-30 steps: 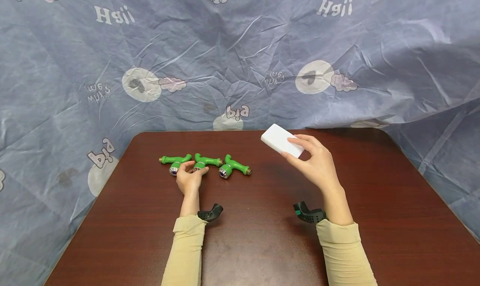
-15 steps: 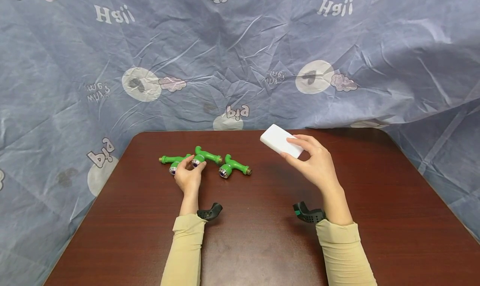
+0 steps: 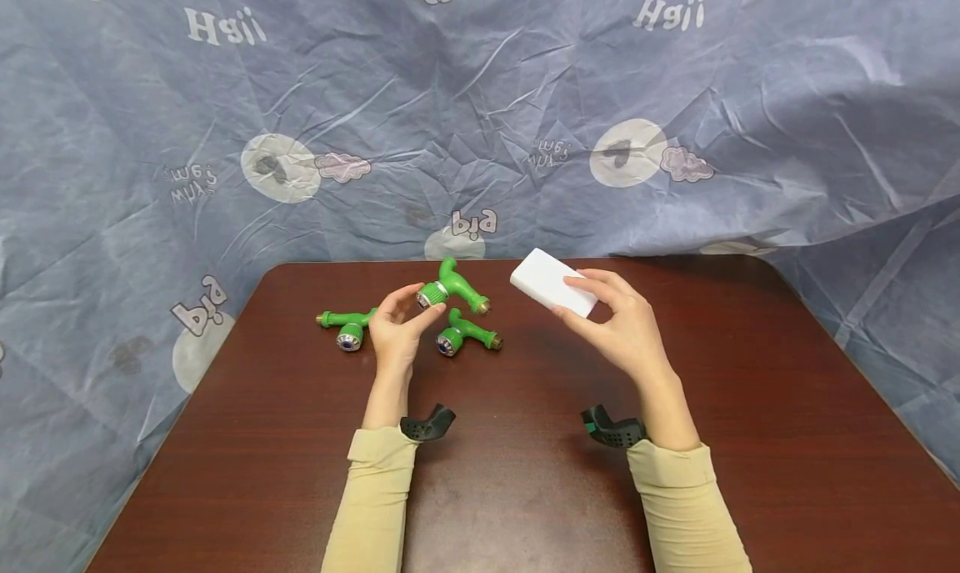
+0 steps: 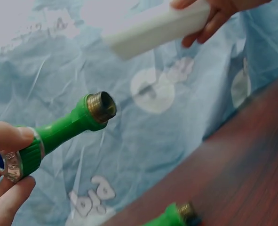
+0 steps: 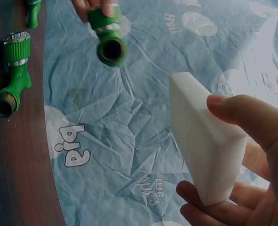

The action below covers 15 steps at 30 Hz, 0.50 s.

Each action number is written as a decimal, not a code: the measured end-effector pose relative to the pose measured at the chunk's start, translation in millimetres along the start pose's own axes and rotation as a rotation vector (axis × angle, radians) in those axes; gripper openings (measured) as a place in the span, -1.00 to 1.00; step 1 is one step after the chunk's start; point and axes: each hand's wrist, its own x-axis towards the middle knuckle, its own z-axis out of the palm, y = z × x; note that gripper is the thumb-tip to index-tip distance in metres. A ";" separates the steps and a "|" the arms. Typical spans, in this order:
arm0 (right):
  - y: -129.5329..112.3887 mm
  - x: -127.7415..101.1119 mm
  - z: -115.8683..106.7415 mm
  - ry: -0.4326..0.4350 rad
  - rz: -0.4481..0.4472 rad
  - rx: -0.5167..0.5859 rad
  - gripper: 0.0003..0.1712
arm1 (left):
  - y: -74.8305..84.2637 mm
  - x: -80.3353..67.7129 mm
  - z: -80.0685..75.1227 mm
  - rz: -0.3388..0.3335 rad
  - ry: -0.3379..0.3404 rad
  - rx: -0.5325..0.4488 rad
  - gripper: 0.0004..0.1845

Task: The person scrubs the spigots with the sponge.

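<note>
Raised above the table, my left hand (image 3: 397,327) pinches a green faucet (image 3: 460,287) by its ribbed knob, thumb on one side and fingers on the other. The faucet's brass threaded end (image 4: 102,106) points toward the right hand in the left wrist view. My right hand (image 3: 626,319) holds a white rectangular block (image 3: 551,283), perhaps a sponge, in the air between thumb and fingers, tilted. A second green faucet (image 3: 469,333) lies on the table just below the held one. Another faucet (image 3: 348,327) lies left of my left hand, partly covered by it.
The dark reddish-brown wooden table (image 3: 495,473) has rounded far corners. Behind it hangs a wrinkled blue-grey cloth (image 3: 480,123) with printed words and figures. Black wrist mounts (image 3: 613,427) sit at both cuffs of the light yellow sleeves (image 3: 372,498).
The middle faucet has been lifted from the table by my left hand and carried up and to the right. My right hand with the white block has shifted slightly left.
</note>
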 end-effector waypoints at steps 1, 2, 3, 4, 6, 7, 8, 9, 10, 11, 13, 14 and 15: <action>-0.5 0.0 0.7 -0.001 -0.006 0.007 -0.54 | 1.4 -1.2 2.6 -0.001 -0.029 -0.020 -0.52; -1.0 0.1 1.5 0.000 -0.013 0.016 -0.54 | 2.3 -2.2 5.4 -0.003 -0.058 -0.035 -0.51; -1.5 0.1 2.3 -0.001 -0.022 0.026 -0.54 | 2.9 -3.5 8.2 -0.004 -0.087 -0.051 -0.51; -1.9 0.1 3.2 -0.002 -0.032 0.034 -0.54 | 3.2 -4.8 11.1 -0.004 -0.114 -0.061 -0.51; -3.1 0.0 5.1 -0.005 -0.059 0.054 -0.55 | 3.5 -7.6 17.0 0.001 -0.159 -0.067 -0.51; -3.8 -0.1 6.1 -0.008 -0.074 0.064 -0.55 | 3.6 -9.2 19.9 0.002 -0.179 -0.069 -0.51; -4.6 -0.1 7.2 -0.011 -0.090 0.071 -0.55 | 3.9 -10.7 22.8 0.002 -0.197 -0.072 -0.51; -5.6 -0.2 8.4 -0.014 -0.107 0.077 -0.55 | 4.4 -12.4 25.5 0.005 -0.213 -0.075 -0.51; -6.7 -0.2 9.7 -0.015 -0.124 0.080 -0.55 | 5.0 -13.8 28.0 0.004 -0.229 -0.082 -0.51; -7.8 -0.2 11.1 -0.016 -0.139 0.081 -0.54 | 5.9 -15.2 30.3 0.007 -0.245 -0.090 -0.51; -10.4 -0.1 14.2 -0.014 -0.165 0.080 -0.54 | 7.9 -17.9 34.4 0.012 -0.276 -0.104 -0.51; -11.6 -0.2 15.7 -0.012 -0.177 0.080 -0.54 | 8.9 -18.9 36.0 0.018 -0.292 -0.109 -0.50; -12.9 -0.4 17.1 -0.011 -0.189 0.079 -0.53 | 10.2 -19.9 37.4 0.022 -0.307 -0.116 -0.50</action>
